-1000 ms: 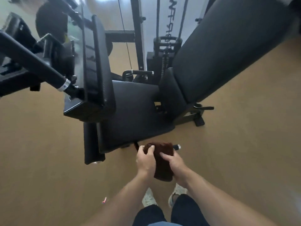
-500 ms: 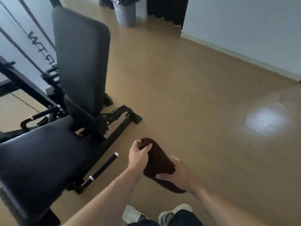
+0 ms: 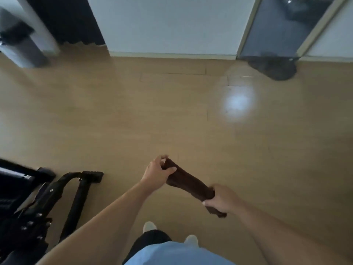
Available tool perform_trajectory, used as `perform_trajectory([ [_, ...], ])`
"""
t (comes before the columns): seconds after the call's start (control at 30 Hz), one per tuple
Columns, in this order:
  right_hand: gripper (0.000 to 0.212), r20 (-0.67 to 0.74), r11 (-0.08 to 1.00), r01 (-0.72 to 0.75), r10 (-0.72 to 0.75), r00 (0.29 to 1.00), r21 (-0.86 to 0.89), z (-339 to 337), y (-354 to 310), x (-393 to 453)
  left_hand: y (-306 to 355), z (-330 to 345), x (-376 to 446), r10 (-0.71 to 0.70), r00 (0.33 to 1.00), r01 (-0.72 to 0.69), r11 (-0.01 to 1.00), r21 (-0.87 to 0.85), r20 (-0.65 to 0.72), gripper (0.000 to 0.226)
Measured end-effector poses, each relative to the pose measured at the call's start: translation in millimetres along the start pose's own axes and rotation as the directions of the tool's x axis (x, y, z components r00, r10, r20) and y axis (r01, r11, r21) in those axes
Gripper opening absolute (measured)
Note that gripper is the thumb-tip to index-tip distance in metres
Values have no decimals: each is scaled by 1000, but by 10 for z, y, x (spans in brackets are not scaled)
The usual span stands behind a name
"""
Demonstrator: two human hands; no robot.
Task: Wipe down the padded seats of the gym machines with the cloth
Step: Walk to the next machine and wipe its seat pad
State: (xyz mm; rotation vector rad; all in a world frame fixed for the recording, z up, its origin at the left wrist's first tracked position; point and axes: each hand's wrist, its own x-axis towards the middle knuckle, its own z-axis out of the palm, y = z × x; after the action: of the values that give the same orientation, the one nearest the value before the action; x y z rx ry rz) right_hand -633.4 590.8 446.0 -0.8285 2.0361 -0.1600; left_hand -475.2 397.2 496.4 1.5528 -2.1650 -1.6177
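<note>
Head view, looking down at the floor (image 3: 118, 115). The cloth (image 3: 188, 185), dark brown and drawn into a narrow band, hangs in the air between both hands and touches no surface. Its long axis runs diagonally, from upper left to lower right. The left hand (image 3: 157, 174) pinches the far end between thumb and fingers; the right hand (image 3: 222, 199) is closed in a fist around the near end, with a short tail of fabric showing below it.

The machine frame (image 3: 57, 196) lies at the lower-left edge of the floor, well apart from the cloth and on the left hand's side, so the left hand is the nearer one. No padded seat is visible: the frame is cut off by the left border, and only dark bars and a foot can be made out. The next wipe likely requires a turn toward another machine. Motion blur softens the left fingertips and the far wall (image 3: 172, 25).
</note>
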Motion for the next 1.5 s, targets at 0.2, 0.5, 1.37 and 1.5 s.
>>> perform_trajectory([
  [0.2, 49, -133, 979, -140, 160, 978, 145, -660, 817, 196, 743, 751, 813, 52, 982, -70, 993, 93, 183, 17],
  [0.5, 22, -244, 843, -409, 503, 829, 350, -1577, 1591, 941, 1993, 1722, 2281, 164, 911, -251, 949, 193, 377, 15],
  [1.37, 16, -136, 285, -190, 819, 558, 939, -4967, 4912, 1422, 5901, 6012, 3730, 203, 724, -518, 791, 325, 659, 21],
  [1.5, 14, -122, 231, -147, 843, 523, 962, -5534, 5338, 1647, 6335, 6665, 3996, 120, 688, -468, 827, 311, 716, 32],
])
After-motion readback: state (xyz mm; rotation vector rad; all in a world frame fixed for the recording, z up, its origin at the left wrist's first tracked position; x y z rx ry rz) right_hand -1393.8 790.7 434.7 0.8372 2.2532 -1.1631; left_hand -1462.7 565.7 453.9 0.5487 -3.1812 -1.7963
